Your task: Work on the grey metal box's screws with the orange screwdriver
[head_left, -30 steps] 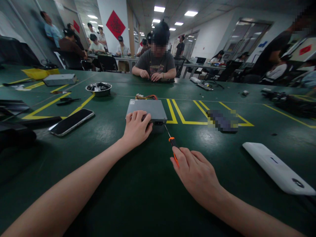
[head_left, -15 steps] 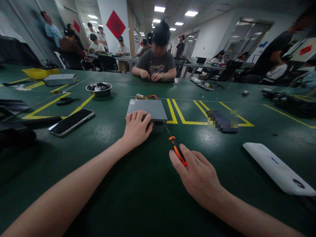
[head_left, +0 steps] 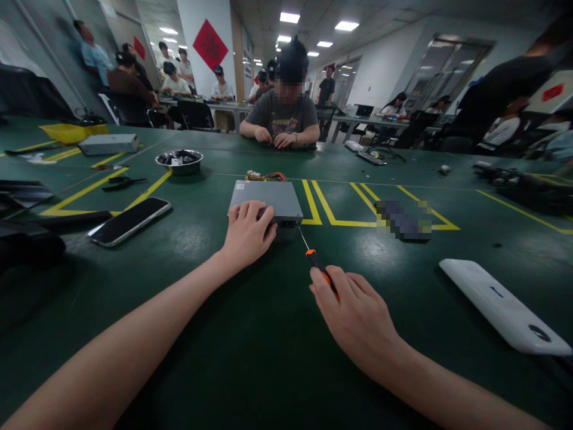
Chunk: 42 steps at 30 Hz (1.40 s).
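Observation:
A grey metal power supply unit (head_left: pixel 272 197) lies on the green table, with coloured cables (head_left: pixel 266 176) at its far side. My left hand (head_left: pixel 248 230) grips its near left part, fingers over the top and thumb down the near face. In my right hand (head_left: pixel 356 307) is a screwdriver (head_left: pixel 316 258) with an orange and black handle, the fingers wrapped round the grip. Its thin shaft points forward to the near right corner of the unit. Whether the tip sits in a screw is too small to tell.
Left of the unit lie a phone (head_left: pixel 131 221) and a steel bowl (head_left: pixel 179 162) of dark parts. Another grey metal box (head_left: pixel 110 144) is farther left. A white device (head_left: pixel 501 304) lies at right, near a pixelated dark object (head_left: pixel 405 221). A person (head_left: pixel 282 113) sits opposite.
My right hand's fingers have shifted on the screwdriver and now cover more of its handle. My left hand stays on the power supply unit. The person at far right has moved.

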### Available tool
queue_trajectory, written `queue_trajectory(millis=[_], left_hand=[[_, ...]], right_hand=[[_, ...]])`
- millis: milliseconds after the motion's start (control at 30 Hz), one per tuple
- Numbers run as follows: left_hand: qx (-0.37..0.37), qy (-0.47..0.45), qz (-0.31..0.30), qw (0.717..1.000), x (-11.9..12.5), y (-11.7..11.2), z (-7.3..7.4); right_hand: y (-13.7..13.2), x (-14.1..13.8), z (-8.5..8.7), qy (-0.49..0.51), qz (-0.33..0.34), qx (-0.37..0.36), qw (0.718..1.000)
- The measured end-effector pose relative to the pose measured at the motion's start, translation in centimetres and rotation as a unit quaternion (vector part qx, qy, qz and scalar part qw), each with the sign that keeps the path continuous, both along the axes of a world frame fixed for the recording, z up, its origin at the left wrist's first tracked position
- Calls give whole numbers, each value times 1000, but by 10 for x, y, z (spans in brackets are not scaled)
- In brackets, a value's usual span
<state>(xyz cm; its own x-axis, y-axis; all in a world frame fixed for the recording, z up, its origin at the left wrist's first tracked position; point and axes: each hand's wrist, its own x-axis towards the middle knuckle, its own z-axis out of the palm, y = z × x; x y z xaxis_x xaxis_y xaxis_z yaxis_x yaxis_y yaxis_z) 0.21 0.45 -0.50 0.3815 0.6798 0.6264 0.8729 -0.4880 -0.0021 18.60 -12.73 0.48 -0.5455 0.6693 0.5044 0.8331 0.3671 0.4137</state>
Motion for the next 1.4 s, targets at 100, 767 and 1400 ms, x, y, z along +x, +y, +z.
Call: queue_trajectory(millis=[100,767,1400], left_hand=[[-7,-6,1,1000,0,0,0],[6,11,1,1000,-1,0,0],[13,9,4,1000,-1,0,-1]], right_hand=[[0,0,0,11,-12,-19,1000],[4,-1,3,18,-3,4,1000],[-1,0,2,-37,-15,23,999]])
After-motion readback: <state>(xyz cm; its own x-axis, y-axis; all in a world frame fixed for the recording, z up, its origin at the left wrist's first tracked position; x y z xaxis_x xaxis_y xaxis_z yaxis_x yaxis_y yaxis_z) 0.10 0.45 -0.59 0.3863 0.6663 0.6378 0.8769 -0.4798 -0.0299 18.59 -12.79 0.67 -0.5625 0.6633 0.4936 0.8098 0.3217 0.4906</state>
